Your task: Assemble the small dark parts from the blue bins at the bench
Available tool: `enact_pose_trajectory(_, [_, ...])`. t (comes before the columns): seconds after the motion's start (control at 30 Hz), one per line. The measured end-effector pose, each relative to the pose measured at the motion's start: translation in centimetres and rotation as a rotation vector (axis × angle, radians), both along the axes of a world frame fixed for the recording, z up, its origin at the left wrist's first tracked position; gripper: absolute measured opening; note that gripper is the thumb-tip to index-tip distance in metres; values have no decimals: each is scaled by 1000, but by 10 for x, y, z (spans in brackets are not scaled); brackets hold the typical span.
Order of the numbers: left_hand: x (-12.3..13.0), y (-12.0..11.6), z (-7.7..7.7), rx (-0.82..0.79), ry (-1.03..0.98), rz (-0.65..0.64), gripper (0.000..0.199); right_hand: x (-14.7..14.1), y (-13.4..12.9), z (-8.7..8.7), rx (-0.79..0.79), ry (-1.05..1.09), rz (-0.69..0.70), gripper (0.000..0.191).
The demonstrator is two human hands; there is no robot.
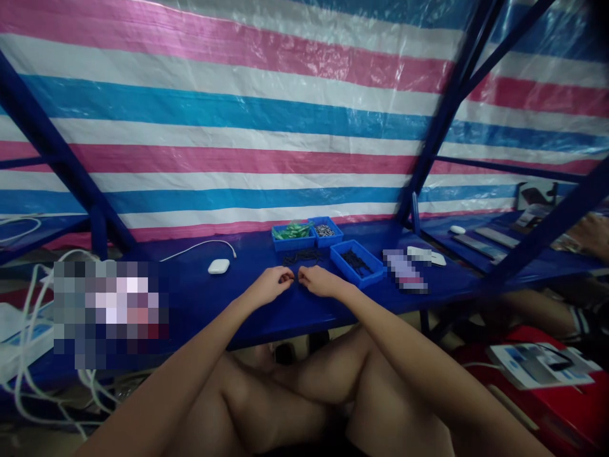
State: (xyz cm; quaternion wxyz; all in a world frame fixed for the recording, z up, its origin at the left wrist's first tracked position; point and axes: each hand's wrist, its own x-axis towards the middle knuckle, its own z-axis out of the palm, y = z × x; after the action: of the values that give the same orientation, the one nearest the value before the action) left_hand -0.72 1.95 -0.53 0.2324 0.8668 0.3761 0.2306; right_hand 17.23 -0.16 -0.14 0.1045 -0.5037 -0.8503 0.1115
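1. Fingers [287, 275] of the left hand [271, 285] and right hand [321, 281] are facing each other in narrow curls; I am unable to tell whether they are gripping anything.
2. Dark pieces [304, 256] are lying loose on the bench [252, 255] just beyond, probably for short reaches.
3. A blue tray [373, 275] is holding more at right; a green-plastic tray [295, 244] and silvery-parts tray [330, 241] are standing behind, presumably preventing mixing.

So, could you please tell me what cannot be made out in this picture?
In the head view:
Anything held by the left hand or right hand: hidden by their own curl.
What the black pieces just beyond them are: too small and blurred.
What lies under the pixelated patch at left: masked.
Another person's hand: blurred, and cut off by the right edge.
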Motion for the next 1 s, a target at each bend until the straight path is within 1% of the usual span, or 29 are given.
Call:
enact_pose_trajectory(0.1, [0,1,-4,-23,-1,8,19,-1,0,0,-10,-49,-8,18])
enact_pose_trajectory(0.23, [-1,2,-7,-45,18,22,19,-1,-2,3,2,-47,-8,18])
enact_pose_trajectory(0.4, [-1,2,-8,-49,56,14,18,-4,-5,4,45,-18,-18,19])
enact_pose_trajectory(0.57, [-1,3,-9,-77,56,29,19,-7,-6,4,54,-14,-30,19])
enact_pose_trajectory(0.73, [-2,7,-11,-112,19,59,21,-5,-3,3,68,-29,-15,19])
enact_pose_trajectory(0.93, [-3,6,-5,-152,-27,46,22,1,1,-3,47,6,21,14])
enact_pose_trajectory(1.0, [-3,5,-2,-148,-12,58,23,1,1,-3,77,40,28,13])
